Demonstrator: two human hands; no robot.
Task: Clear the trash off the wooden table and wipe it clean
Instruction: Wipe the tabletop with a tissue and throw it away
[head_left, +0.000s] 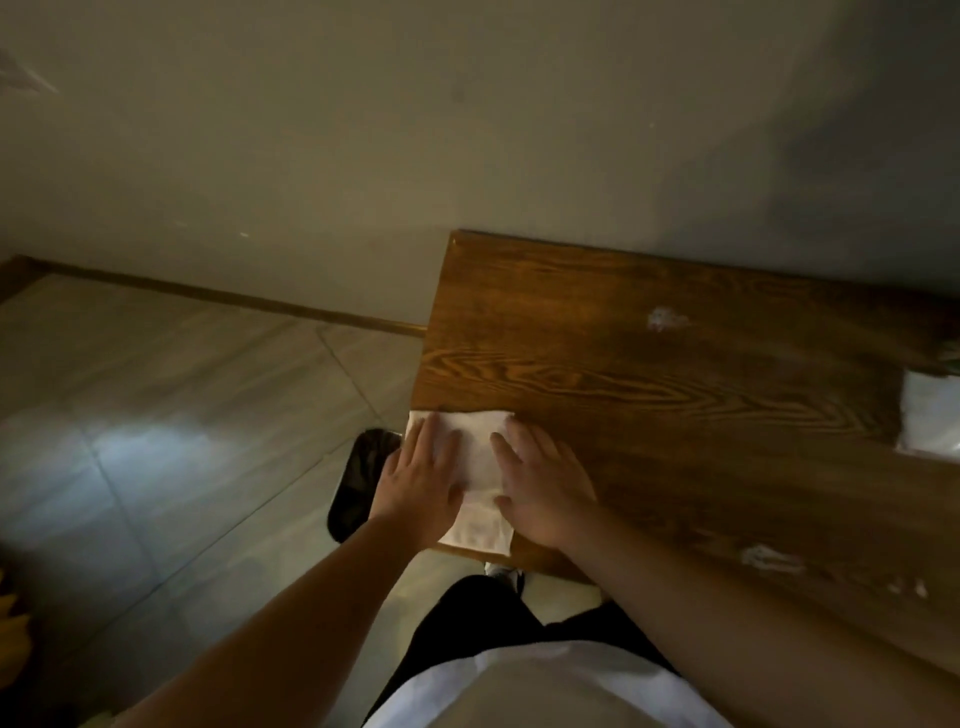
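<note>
A white cloth (480, 457) lies flat at the near left corner of the wooden table (649, 374). My left hand (423, 480) presses on its left part with fingers spread. My right hand (540, 486) lies flat on its right edge and on the wood beside it. White smears mark the table: one at the far side (667, 318), one by the near edge (769, 558). A pale, shiny wrapper or bag (932, 418) sits at the table's right, cut off by the frame.
A dark bin with a black liner (358, 480) stands on the tiled floor just left of the table corner, partly behind my left wrist. The table's far edge meets a plain wall (467, 130). A shoe (506, 574) shows under the table edge.
</note>
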